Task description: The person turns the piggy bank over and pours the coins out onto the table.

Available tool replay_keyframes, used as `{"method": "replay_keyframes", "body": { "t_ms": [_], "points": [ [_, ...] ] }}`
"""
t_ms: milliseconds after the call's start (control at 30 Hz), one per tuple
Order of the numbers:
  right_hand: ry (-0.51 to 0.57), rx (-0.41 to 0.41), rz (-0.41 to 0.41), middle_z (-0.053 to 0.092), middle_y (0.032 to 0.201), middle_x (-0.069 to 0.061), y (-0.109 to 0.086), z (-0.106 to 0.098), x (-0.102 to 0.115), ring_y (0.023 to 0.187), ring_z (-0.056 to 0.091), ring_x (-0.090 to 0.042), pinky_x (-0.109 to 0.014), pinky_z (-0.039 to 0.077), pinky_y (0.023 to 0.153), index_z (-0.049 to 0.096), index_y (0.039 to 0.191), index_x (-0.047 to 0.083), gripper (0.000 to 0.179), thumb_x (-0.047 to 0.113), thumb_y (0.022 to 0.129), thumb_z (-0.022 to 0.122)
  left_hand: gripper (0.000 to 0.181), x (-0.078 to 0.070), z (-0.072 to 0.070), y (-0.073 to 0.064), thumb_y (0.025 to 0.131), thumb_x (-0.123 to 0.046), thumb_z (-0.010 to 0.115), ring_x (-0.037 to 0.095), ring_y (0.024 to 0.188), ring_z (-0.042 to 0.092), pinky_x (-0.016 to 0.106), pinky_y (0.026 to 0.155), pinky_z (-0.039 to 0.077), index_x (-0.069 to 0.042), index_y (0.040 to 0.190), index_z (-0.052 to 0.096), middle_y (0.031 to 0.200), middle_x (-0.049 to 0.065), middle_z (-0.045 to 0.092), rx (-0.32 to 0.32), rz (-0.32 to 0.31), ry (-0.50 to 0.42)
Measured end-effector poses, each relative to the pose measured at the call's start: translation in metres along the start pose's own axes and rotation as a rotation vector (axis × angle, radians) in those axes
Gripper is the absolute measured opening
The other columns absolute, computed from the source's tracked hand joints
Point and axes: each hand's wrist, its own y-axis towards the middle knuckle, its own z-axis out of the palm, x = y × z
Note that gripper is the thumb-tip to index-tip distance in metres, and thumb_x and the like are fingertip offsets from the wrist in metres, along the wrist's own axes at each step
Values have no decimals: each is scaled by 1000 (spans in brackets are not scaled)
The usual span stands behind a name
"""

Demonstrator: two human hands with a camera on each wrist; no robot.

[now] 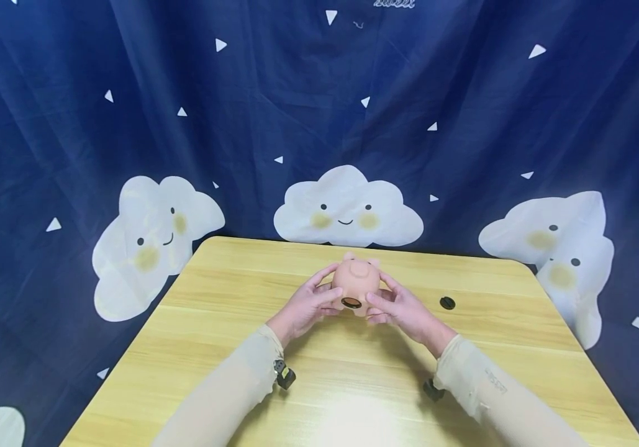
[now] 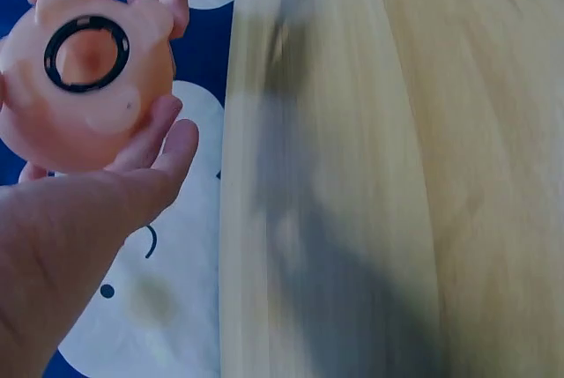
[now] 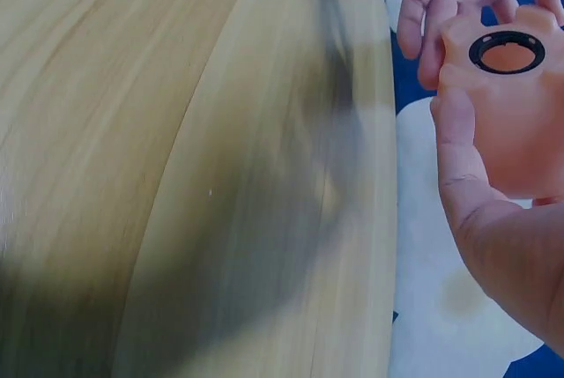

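Both hands hold a pink piggy bank (image 1: pixel 357 278) above the far middle of the table, its underside turned toward me. My left hand (image 1: pixel 307 305) grips its left side, and my right hand (image 1: pixel 405 310) grips the right, thumbs on the near face. In the left wrist view, a black ring (image 2: pixel 85 88) rims the round hole in the underside, surrounded by stubby feet. From the right wrist, the hole stands uncovered too. A round black stopper (image 1: pixel 447 303) lies on the table to the right of my right hand.
The light wooden table (image 1: pixel 230 273) has rounded far corners. Behind it hangs a dark blue curtain (image 1: pixel 308 81) printed with clouds and small white triangles. Dark devices are strapped at both wrists, and the hands cast shadows on the tabletop.
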Motion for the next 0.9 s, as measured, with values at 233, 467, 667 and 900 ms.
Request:
{"method": "replay_keyframes", "body": {
  "t_ms": [233,467,667,900],
  "points": [
    [-46,-2,-61,33,168,-34,-2,-4,-2,113,77,-32,-42,65,96,6,174,20,97,16,103,72,79,-2,-5,1,99,-12,77,35,140,61,49,119,51,-30,166,39,168,21,44,18,11,142],
    [-163,-4,-100,35,169,-30,-3,-7,-5,119,73,-34,-35,64,94,10,174,21,102,16,99,78,89,-6,-4,1,97,-1,75,30,116,74,29,100,61,-23,170,29,171,25,36,74,29,225],
    [-217,0,-128,33,173,-22,-1,-7,-8,123,72,-35,-33,64,96,15,173,29,102,13,97,80,86,-6,-3,1,100,-9,75,19,99,74,41,91,63,-28,170,29,173,19,35,62,-2,200],
    [-369,-26,-208,30,176,-11,1,-5,-10,129,68,-41,-32,64,96,25,172,29,99,14,93,84,59,-8,-1,0,114,-44,48,34,106,73,67,103,57,-28,168,32,171,18,37,52,-44,95]
  ]
}}
